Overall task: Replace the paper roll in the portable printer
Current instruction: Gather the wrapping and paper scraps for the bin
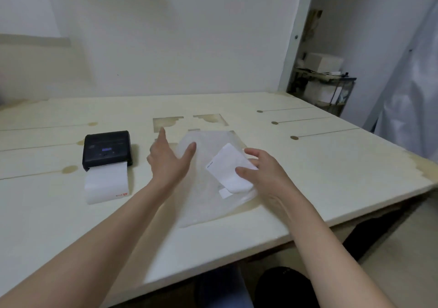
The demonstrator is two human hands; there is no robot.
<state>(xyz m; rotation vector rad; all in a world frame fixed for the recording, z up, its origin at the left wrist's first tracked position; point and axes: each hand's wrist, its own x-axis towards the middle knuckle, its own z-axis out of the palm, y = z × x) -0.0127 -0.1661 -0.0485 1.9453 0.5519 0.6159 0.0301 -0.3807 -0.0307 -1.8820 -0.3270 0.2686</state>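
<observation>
Printer: the black portable printer (107,150) sits on the tabletop (308,160) at the left, lid down, with a small blue-lit display on top.

Old paper: a strip of white paper (106,184) feeds out of the printer's near edge and lies flat on the tabletop toward the person.

New roll: the white paper roll (228,168) lies right of centre on a clear plastic bag (201,201); whether it is inside the bag or only on top of it cannot be told.

Roll axis: its long axis runs on a diagonal, from far-left to near-right.

Right hand: the right hand (265,172) rests on the roll's right end, thumb on the near side and fingers curled round the far side, so it looks to be holding the roll.

Left hand: the left hand (168,163) is spread wide and holds nothing, palm turned right toward the bag, hanging between printer and roll.

Key relation: the roll lies just right of the left hand and under the right hand; the printer is to the left, nearer the left hand and apart from the right.

Likely step: getting the new roll free of its wrapping, judging by both hands at the bag; the printer is not yet opened.

Writing: small red marks show at the near right corner of the fed-out paper, and a faint line of print on the roll's wrapper; neither is readable.
</observation>
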